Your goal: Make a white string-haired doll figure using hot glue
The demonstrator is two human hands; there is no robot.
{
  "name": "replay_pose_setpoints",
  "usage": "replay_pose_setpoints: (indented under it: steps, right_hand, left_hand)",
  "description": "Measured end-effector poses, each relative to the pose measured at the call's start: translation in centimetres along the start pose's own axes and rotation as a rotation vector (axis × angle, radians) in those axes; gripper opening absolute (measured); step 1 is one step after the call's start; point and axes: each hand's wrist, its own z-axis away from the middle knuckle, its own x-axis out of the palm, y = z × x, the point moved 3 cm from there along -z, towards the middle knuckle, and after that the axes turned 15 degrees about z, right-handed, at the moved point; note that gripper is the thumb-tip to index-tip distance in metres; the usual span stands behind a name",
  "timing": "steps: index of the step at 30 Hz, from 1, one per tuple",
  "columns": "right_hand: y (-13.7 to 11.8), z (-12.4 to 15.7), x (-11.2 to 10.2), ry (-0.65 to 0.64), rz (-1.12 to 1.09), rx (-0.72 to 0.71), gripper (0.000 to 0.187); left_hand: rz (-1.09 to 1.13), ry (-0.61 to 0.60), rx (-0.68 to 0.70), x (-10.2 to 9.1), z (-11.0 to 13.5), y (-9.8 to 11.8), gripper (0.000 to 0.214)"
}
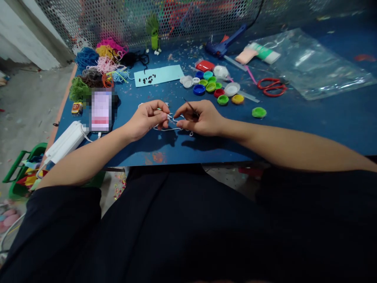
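Observation:
My left hand [150, 114] is closed in a pinch, thumb against forefinger, on a small white piece that looks like white cord. Facing it, my right hand [204, 117] has a thin dark stick [190, 105] tucked in its curled fingers. The right thumb and forefinger reach toward the left fingertips, slightly apart. Loose white cord [166, 129] lies on the blue table under and between both hands. What exactly is at the fingertips is too small to make out.
Behind the hands lie a light-blue card [167, 76] with small black bits, several coloured caps [199, 90], red-handled scissors [272, 87], a blue glue gun [219, 49] and a clear plastic bag [321, 67]. Yarn bundles [86, 58], a phone [100, 110] and a white power strip [66, 140] stand left.

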Motion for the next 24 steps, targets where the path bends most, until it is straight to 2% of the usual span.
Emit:
replay_pose_setpoints:
  steps: [7, 12, 17, 24]
  right_hand:
    - [-1.5, 0.5, 1.6, 0.088, -0.109, 0.052, 0.049]
    - [-1.1, 0.0, 1.4, 0.063, -0.25, 0.131, 0.051]
    - [-0.4, -0.3, 2.0, 0.078, -0.38, 0.189, 0.052]
    - [-1.2, -0.1, 2.0, 0.162, -0.324, 0.131, 0.049]
  left_hand:
    - [-0.066, -0.066, -0.017, 1.0, 0.0, -0.5, 0.052]
    - [-0.066, -0.057, 0.011, 1.1, 0.0, -0.5, 0.046]
    - [-0.101, -0.011, -0.03, 1.4, 0.2, -0.6, 0.033]
    - [-0.104, -0.066, -0.112, 2.8, 0.7, -0.4, 0.028]
